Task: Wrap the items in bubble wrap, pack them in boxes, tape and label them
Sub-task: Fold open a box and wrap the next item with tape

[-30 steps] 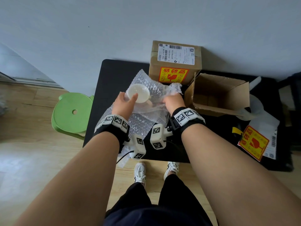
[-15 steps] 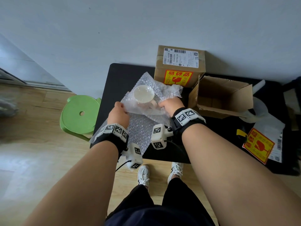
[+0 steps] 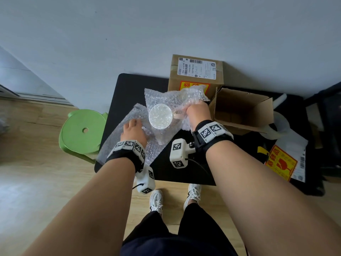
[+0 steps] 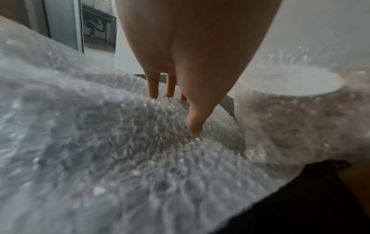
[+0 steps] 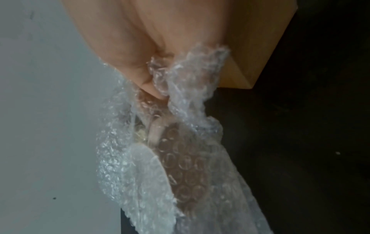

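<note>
Right hand (image 5: 152, 52) pinches bubble wrap (image 5: 192, 88) over cup (image 5: 148, 166).

Plain pale grey-blue wall (image 3: 166, 30) behind. Light wooden plank floor (image 3: 33, 191) below, with soft daylight glare at the left. Black table (image 3: 129, 93) pushed against the wall. Round green stool (image 3: 81, 133) with a centre hole just left of the table. Glass door frame (image 3: 27, 89) at far left.
</note>
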The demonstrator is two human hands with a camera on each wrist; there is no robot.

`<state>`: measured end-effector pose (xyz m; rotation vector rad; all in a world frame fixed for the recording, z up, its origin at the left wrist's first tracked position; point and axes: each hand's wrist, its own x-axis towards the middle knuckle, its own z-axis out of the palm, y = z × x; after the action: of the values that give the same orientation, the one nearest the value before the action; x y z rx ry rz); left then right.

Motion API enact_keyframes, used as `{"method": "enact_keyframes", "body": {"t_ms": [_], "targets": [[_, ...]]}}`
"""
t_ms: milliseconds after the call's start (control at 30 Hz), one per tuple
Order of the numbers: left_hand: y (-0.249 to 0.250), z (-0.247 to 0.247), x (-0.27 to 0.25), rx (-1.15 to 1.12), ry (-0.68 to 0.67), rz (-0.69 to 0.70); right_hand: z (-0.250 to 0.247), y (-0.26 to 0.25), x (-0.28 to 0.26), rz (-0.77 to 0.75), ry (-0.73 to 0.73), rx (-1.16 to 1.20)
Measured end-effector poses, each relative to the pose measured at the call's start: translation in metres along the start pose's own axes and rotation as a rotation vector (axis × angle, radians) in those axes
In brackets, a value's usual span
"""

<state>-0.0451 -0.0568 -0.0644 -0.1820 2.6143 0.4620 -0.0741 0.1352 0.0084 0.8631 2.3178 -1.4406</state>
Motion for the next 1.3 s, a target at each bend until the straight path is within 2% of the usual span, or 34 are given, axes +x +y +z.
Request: {"method": "enact_keyframes", "body": {"t_ms": [100,233,333,400,500,567,667,767,967,1033,1133,1200,1300], "targets": [[0.012,-0.012,0.003,-0.16,-0.013,-0.007,-0.006,-0.006,-0.003,-0.033,0.023,0.054],[0.035,-0.047,-0.002,-0.443,0.171,-0.025,-0.015,-0.022,-0.009,-0.072,0.009,0.086],[0.057,-0.081,-0.006,-0.594,0.256,0.059,-0.024,-0.037,-0.02,-0.147,-0.026,0.053],[0.071,-0.103,-0.007,-0.632,0.169,0.137,-0.031,-0.047,-0.027,-0.181,-0.032,0.044],[0.087,-0.125,-0.012,-0.532,-0.053,0.275,-0.042,-0.06,-0.033,-0.237,-0.09,0.006],[0.093,-0.13,-0.019,-0.541,-0.139,0.308,-0.05,-0.067,-0.036,-0.278,-0.104,-0.003],[0.093,-0.131,-0.023,-0.611,-0.096,0.306,-0.062,-0.068,-0.039,-0.345,-0.064,-0.023],[0.095,-0.132,-0.025,-0.63,-0.051,0.287,-0.075,-0.064,-0.036,-0.387,0.042,-0.023],[0.101,-0.135,-0.027,-0.894,-0.008,0.224,-0.092,-0.051,-0.033,-0.315,0.223,0.108],[0.104,-0.137,-0.028,-1.021,-0.007,0.171,-0.093,-0.048,-0.032,-0.267,0.18,0.168],[0.109,-0.137,-0.029,-1.23,-0.023,0.125,-0.086,-0.043,-0.035,-0.178,-0.021,0.215],[0.111,-0.137,-0.031,-1.261,-0.013,0.115,-0.081,-0.042,-0.032,-0.166,-0.11,0.256],[0.109,-0.137,-0.031,-1.252,-0.033,0.108,-0.08,-0.047,-0.033,-0.177,-0.099,0.367]]}}
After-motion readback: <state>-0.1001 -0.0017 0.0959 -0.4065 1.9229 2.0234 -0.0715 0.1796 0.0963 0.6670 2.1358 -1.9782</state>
